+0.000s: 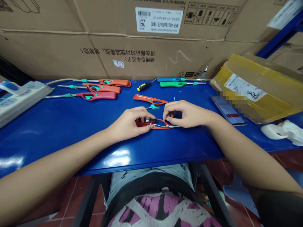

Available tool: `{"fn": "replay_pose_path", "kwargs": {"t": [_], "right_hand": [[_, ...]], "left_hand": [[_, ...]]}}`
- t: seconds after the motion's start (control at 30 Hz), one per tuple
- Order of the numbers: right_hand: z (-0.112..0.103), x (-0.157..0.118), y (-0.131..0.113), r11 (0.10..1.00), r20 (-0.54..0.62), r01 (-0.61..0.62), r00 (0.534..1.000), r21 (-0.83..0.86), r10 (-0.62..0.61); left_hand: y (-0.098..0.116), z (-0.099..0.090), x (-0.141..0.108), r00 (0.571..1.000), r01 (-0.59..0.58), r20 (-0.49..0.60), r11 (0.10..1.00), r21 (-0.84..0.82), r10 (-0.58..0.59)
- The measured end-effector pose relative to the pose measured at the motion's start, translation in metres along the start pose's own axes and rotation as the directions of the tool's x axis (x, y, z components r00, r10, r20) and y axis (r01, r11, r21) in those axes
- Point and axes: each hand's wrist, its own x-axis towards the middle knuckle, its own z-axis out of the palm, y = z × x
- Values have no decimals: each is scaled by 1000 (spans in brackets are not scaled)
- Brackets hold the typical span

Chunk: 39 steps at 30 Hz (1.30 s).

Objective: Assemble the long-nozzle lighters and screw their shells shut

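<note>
My left hand grips the rear of an opened orange gas lighter, thumb in front and fingers behind. A dark igniter piece and thin pale wires show inside the shell. My right hand is curled over the lighter's finger ring and metal tube, thumb and forefinger close together; whatever lies between the fingertips is too small to make out. Just behind the hands lie a loose turquoise trigger and the other orange half-shell.
Three red-orange lighters lie back left beside a white power strip. Behind are a black-yellow screwdriver, a green lighter and a blue one. A phone, taped carton and white tape roll are right. Cardboard backs the blue table.
</note>
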Motion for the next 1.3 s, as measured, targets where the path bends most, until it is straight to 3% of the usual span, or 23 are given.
{"fn": "replay_pose_path", "kwargs": {"t": [0.2,0.63,0.93,1.3], "right_hand": [[-2,-2,1,999,120,-43,992,-11,44],[3,-1,-3,994,96,-97,990,-52,101],[1,0,-3,998,111,-16,994,-58,22],[4,0,3,998,133,-48,990,-29,51]], "left_hand": [[-1,0,0,1000,0,10,1000,-8,0],[1,2,0,998,60,2,998,2,-60],[1,1,0,999,45,13,999,14,-45],[0,1,0,999,-30,33,999,24,29]]}}
